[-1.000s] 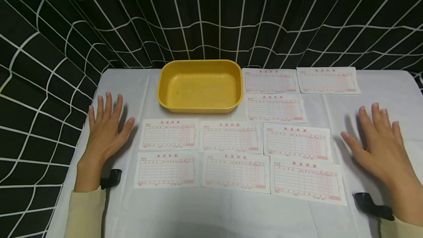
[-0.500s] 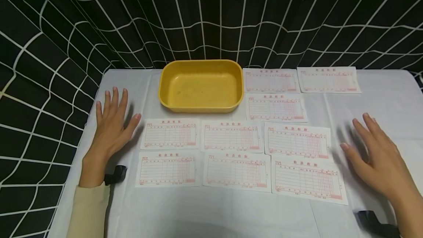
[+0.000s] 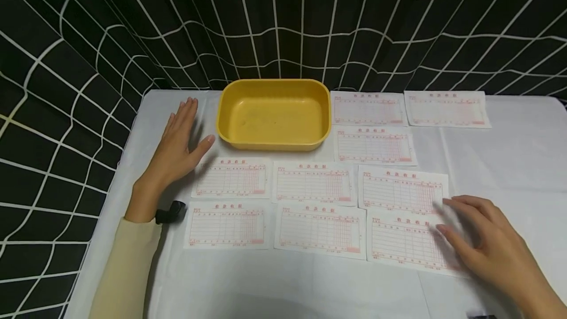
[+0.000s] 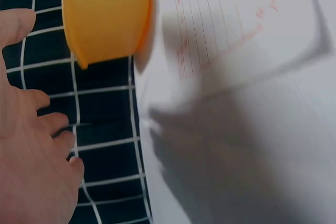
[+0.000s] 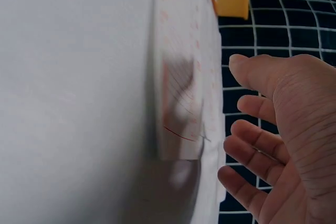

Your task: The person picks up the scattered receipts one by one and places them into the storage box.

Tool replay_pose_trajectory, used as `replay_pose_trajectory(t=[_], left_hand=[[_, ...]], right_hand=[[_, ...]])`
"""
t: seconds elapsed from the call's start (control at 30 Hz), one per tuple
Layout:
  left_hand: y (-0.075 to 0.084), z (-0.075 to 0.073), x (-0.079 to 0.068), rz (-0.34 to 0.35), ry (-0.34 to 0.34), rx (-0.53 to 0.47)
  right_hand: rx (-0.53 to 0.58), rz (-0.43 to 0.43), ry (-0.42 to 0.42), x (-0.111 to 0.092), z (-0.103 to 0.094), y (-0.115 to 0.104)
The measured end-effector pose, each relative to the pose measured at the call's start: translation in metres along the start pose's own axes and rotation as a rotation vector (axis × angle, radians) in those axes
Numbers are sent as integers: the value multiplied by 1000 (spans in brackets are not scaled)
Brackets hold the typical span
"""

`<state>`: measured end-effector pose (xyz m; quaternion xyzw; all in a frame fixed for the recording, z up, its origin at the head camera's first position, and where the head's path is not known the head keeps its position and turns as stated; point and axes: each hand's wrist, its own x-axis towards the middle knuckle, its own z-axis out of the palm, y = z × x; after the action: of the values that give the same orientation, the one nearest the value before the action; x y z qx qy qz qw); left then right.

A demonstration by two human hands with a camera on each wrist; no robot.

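My left hand (image 3: pixel 177 146) hovers at the left of the table, fingers fairly straight, thumb toward the yellow plastic tub (image 3: pixel 274 145). It holds nothing; in the left wrist view its palm and fingertips show beside the tub. My right hand (image 3: pixel 491 245) is over the right end of the front-right receipt slip (image 3: pixel 407 240), fingers loosely bent and thumb apart, with nothing between them. Its shadow falls on the slips. Another receipt slip (image 3: pixel 398 188) lies just behind, close to the right fingertips. The left thumb is over the corner of a left-side receipt slip (image 3: pixel 232 178).
Several more white slips with red print lie flat in rows, including a middle slip (image 3: pixel 320 230) and a back-right slip (image 3: pixel 447 109). A white cloth (image 3: pixel 248 284) covers the table. A black curtain with a white grid (image 3: pixel 292 23) hangs behind and at the left.
My left hand has moved right and away from me, toward the tub. My right hand has moved left and nearer me, over the front-right slip, its fingers bending more. The slips lie as before.
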<state>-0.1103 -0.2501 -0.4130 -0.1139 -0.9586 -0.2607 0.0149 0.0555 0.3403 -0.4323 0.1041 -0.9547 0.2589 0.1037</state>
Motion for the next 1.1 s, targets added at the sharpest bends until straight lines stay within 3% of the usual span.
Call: replay_pose_trajectory(t=[0.13,0.3,0.4,0.93,1.1], left_hand=[[4,6,13,20,-22,-38],[10,17,29,41,-48,-70],[12,22,34,45,-58,-74],[15,22,42,-28,-106,-120],[16,27,46,-23,-111,-145]], right_hand=[[-13,-6,-18,-10,5,-4],[-53,112,-100,-26,9,-9],[-70,139,-134,-33,13,-8],[-73,113,-114,-32,19,-9],[-125,203,-115,-40,16,-9]])
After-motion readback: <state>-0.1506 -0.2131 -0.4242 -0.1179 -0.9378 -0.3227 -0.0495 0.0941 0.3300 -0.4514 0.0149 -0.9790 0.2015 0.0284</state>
